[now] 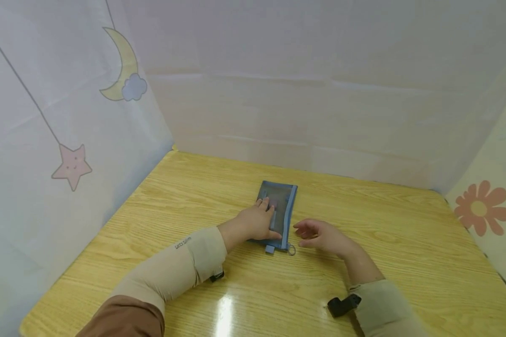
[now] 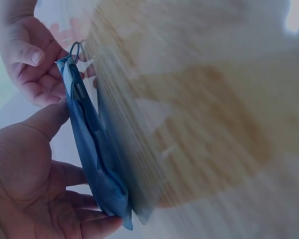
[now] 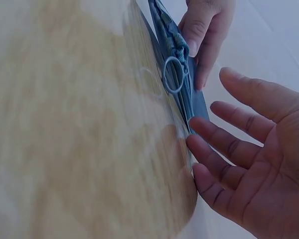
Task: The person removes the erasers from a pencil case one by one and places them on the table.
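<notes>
A blue zippered mesh pouch (image 1: 283, 199) lies flat on the wooden table, with a ring (image 1: 292, 250) and a small fabric tab (image 1: 270, 249) at its near end. Something pale and pinkish shows dimly through the mesh. My left hand (image 1: 257, 222) rests on top of the pouch, fingers spread and fairly straight. In the left wrist view the pouch (image 2: 92, 144) appears edge-on beneath those fingers. Just right of the zipper side is my right hand (image 1: 326, 238), its fingers loosely bent with nothing in them. The right wrist view shows the ring (image 3: 173, 74) near that hand's fingertips.
The wooden table (image 1: 185, 187) meets a pale fabric backdrop (image 1: 244, 112) along its back and sides. A moon, a star and a flower are printed on the fabric. A black wrist device (image 1: 343, 305) sits by the right sleeve.
</notes>
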The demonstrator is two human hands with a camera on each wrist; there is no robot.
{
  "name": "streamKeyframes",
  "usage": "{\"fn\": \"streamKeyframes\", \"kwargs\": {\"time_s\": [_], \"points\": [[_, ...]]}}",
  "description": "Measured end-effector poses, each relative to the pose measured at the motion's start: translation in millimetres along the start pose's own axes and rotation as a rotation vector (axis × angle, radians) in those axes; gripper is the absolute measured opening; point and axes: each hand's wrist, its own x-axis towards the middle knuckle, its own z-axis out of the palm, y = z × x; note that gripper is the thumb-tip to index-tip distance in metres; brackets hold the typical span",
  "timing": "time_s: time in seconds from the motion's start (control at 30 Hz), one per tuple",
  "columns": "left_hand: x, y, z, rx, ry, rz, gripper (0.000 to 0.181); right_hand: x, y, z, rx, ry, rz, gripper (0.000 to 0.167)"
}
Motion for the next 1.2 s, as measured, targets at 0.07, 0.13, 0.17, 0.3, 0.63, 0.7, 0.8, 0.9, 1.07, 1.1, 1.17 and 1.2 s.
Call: {"fn": "streamKeyframes", "kwargs": {"time_s": [0.07,0.13,0.17,0.3,0.63,0.7,0.8,0.9,1.07,1.1,1.17,1.2], "points": [[-0.2,-0.1,0.1,0.005,0.006,0.001,0.093,0.6,0,2,-0.009,0.001,-0.001,0.045],[-0.2,-0.4,0.4,0.011,0.011,0.006,0.093,1.2,0,4,-0.014,0.004,0.005,0.044],[-0.1,-0.5,0.7,0.013,0.013,0.008,0.092,1.5,0,5,-0.018,0.003,0.006,0.043],[0.6,-0.9,1.5,0.018,0.016,0.018,0.093,2.8,1,8,-0.03,-0.004,0.02,0.042],[0.7,-0.7,2.1,0.024,0.015,0.03,0.093,3.2,-7,16,-0.095,-0.03,0.018,0.026],[0.2,-0.6,1.7,0.026,0.014,0.032,0.093,5.3,-4,18,-0.105,-0.032,0.014,0.023],[-0.9,-0.6,1.2,0.025,0.016,0.035,0.093,7.5,-4,20,-0.118,-0.029,0.013,0.018],[-1.6,-0.4,0.6,0.02,0.016,0.034,0.093,8.4,-5,22,-0.14,-0.022,0.021,0.014],[-0.7,-0.9,1.2,0.022,0.014,0.032,0.093,8.8,-7,22,-0.171,-0.02,0.026,0.008],[-0.6,-1.0,1.5,0.022,0.014,0.031,0.094,8.9,-7,22,-0.174,-0.021,0.024,0.007],[-0.1,-1.0,2.3,0.032,0.014,0.032,0.095,9.2,-6,22,-0.169,-0.023,0.026,0.007],[0.0,-0.7,2.8,0.035,0.014,0.032,0.095,9.4,-5,21,-0.163,-0.023,0.028,0.007]]}}
